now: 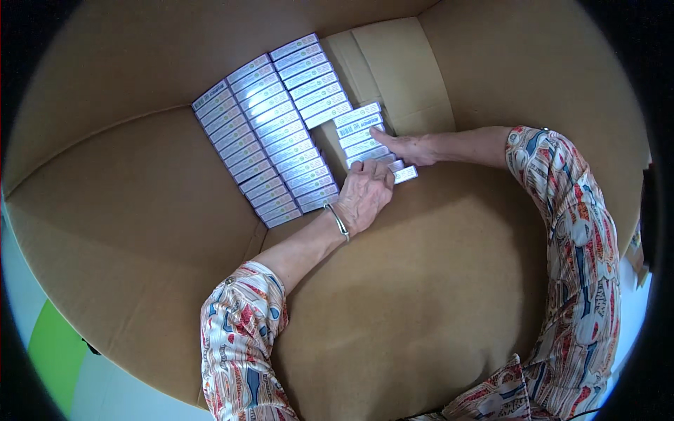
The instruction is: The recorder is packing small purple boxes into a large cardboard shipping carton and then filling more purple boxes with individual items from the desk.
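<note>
Inside the large brown cardboard carton (105, 203), two long rows of slim, white and violet boxes (284, 144) seem to be already laid, while the shorter third row (309, 81) looks only partly done, with carton floor (407, 59) showing to its right. The loose group of same boxes (360, 130) is between both hands, not yet in line: the left hand (366, 195) has fingers bent close together at its near end, and the right hand (414, 149) lays its thumb upon it, but its other fingers are hidden, so I cannot tell how firmly either hand grips.

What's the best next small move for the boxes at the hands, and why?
Probably ease the batch left toward the second column: left hand and right hand are on it, and bare cardboard shows between batch and column.
</note>
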`<action>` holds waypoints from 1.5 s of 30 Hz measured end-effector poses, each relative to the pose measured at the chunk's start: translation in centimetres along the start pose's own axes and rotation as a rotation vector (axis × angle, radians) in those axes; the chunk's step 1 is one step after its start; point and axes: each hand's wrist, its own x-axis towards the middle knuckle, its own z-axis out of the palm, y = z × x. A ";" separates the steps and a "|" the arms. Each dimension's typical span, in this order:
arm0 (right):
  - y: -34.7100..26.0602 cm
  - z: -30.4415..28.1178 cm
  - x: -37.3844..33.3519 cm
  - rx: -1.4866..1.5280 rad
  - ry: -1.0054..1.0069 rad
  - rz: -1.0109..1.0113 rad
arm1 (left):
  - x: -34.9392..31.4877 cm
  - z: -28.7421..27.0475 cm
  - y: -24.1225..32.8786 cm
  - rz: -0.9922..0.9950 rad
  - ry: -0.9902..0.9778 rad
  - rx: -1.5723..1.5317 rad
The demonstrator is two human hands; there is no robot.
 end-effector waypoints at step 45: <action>-4.5 3.0 1.0 0.023 0.493 -0.267 | -2.0 0.8 -0.5 -0.184 0.031 -0.227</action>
